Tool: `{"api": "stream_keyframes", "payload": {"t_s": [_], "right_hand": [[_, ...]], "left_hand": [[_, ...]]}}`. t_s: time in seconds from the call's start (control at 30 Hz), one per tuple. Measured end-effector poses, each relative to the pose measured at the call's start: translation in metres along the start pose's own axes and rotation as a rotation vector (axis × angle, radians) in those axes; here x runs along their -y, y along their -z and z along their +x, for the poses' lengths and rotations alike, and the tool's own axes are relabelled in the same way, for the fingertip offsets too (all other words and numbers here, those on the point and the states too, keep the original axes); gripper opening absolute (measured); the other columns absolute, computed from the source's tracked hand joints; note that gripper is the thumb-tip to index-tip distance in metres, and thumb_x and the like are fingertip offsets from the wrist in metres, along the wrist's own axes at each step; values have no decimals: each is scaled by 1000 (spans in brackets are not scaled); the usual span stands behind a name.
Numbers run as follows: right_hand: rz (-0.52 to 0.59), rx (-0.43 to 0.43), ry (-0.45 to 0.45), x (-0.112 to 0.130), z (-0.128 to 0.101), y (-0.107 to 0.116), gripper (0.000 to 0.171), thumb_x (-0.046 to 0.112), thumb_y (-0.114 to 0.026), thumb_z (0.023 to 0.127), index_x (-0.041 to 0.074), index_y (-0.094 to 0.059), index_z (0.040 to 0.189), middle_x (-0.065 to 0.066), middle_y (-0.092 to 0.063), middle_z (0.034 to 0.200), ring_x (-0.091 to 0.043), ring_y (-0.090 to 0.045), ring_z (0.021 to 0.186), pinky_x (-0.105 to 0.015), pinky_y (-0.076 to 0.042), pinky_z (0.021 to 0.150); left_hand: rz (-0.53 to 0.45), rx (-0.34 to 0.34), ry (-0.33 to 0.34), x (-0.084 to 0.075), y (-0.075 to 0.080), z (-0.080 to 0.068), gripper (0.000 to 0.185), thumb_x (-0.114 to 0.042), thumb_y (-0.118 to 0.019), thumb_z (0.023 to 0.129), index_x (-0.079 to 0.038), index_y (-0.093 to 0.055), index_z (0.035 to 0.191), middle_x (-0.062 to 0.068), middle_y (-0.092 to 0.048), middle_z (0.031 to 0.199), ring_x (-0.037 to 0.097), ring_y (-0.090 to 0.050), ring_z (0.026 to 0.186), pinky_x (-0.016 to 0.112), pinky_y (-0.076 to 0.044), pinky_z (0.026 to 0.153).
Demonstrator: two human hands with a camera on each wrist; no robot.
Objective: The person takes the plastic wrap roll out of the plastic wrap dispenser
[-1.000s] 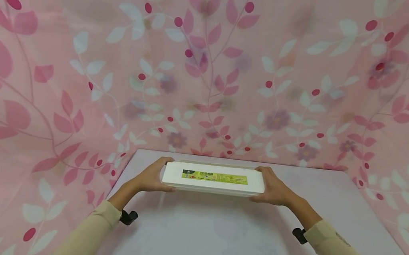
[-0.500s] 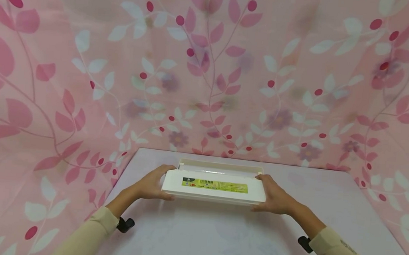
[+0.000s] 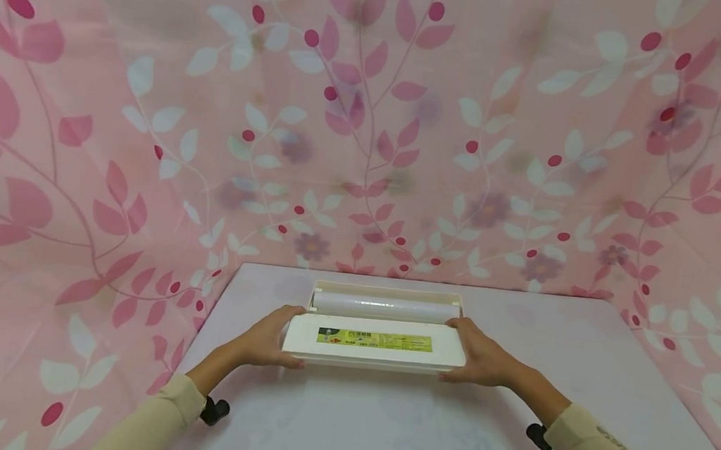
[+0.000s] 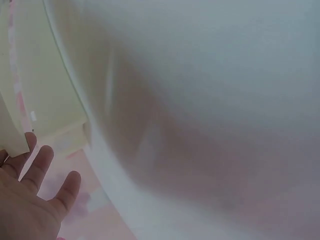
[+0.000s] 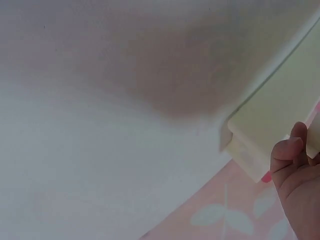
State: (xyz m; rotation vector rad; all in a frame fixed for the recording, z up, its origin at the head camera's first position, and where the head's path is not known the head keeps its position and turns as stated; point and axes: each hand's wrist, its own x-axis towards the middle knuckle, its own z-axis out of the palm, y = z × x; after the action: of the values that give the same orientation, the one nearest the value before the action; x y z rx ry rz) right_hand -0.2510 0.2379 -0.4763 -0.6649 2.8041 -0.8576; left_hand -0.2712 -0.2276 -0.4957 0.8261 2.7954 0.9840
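Note:
Both hands hold a white lid (image 3: 363, 353) with a green-and-yellow label, one hand at each short end. At its left end my left hand (image 3: 265, 337) grips with the thumb along the near edge; my right hand (image 3: 483, 356) does likewise at the right. Behind the lid stands a cream cling film box (image 3: 387, 290), uncovered, with a roll of cling film (image 3: 386, 306) lying inside. The lid hides the box's front in the head view. In the left wrist view, the box's plain wall (image 4: 45, 70) shows beyond the fingers; the right wrist view shows its other end (image 5: 280, 105).
A pale cloth covers the table (image 3: 370, 423), and the box stands near its back edge. Pink floral fabric (image 3: 368, 127) hangs behind the table and along both sides. Small black devices (image 3: 215, 411) sit at the wrists, by the sleeve cuffs.
Both hands have drawn the lid off the box, lower in the head view and nearer to me. The box's inside and its roll have come into sight; the box itself stays put.

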Motion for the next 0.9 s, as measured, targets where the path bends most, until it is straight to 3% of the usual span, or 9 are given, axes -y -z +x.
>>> {"api": "stream_keyframes", "payload": {"t_s": [0.2, 0.37, 0.53, 0.7, 0.9], "right_hand": [[-14, -1, 6, -5, 2, -6, 98, 48, -90, 65, 9, -37, 137, -2, -47, 124, -15, -49, 100, -31, -46, 81], [-11, -4, 29, -8, 0, -12, 102, 47, -91, 65, 4, -36, 139, -5, -47, 127, -16, -49, 102, -32, -46, 84], [-49, -16, 64, -11, 0, -18, 103, 47, -91, 63, 0, -38, 139, -7, -48, 129, -18, -50, 107, -35, -47, 91], [-65, 3, 91, -14, 2, -26, 101, 45, -92, 62, 2, -39, 137, -3, -48, 126, -16, -49, 110, -36, -46, 94], [-98, 29, 116, -16, 3, -33, 102, 49, -92, 62, 1, -40, 136, -5, -49, 127, -18, -49, 113, -41, -46, 98]], "left_hand": [[19, 19, 43, 2, -4, 1, 104, -50, -92, 58, -12, -45, 143, 7, -47, 132, 23, -49, 120, 55, -42, 103], [4, 40, 105, 6, -11, -1, 103, -44, -94, 58, -15, -44, 143, 7, -42, 128, 19, -47, 110, 46, -45, 96], [-23, 55, 64, 14, -17, -3, 101, -42, -95, 58, -10, -45, 140, 8, -42, 134, 18, -50, 111, 43, -47, 96], [11, 72, 13, 22, -21, -4, 105, -50, -94, 56, -8, -47, 140, 8, -45, 134, 19, -49, 119, 47, -44, 103], [66, 118, 21, 27, -24, -3, 106, -56, -92, 56, -10, -46, 140, 5, -46, 134, 19, -48, 122, 47, -43, 105]]}}
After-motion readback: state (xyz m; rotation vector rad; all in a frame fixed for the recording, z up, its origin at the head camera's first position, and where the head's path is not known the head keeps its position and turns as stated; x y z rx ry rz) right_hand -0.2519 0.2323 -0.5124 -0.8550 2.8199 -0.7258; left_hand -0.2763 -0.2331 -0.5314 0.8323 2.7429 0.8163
